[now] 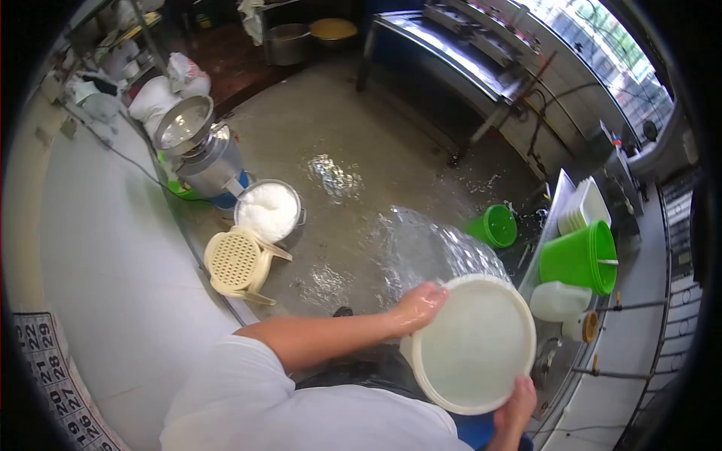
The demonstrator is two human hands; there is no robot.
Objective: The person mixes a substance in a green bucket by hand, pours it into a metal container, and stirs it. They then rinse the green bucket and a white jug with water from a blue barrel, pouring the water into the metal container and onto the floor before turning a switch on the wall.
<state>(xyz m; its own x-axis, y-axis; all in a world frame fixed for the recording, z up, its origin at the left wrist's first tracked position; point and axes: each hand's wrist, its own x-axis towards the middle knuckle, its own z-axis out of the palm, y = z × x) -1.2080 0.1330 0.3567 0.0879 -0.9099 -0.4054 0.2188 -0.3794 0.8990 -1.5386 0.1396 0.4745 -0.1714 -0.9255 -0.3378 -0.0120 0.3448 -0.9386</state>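
A large round white tub (474,342) is tilted in front of me, its pale circular face toward the camera. My left hand (421,308) is closed on its far left edge. On its near right edge my right hand (517,404) grips the rim, with the fingers partly hidden. Beyond the tub spreads a clear, glistening sheet of water (444,244), apparently in motion over the wet floor. Near it on the floor is a green bucket (496,227).
At left, a cream plastic stool (239,261) stands beside a pot of white material (268,212) and a metal machine with a hopper (207,154). Another green bucket (575,259) and a white jug (560,301) stand on the right-hand counter. A metal table (444,49) is at the back.
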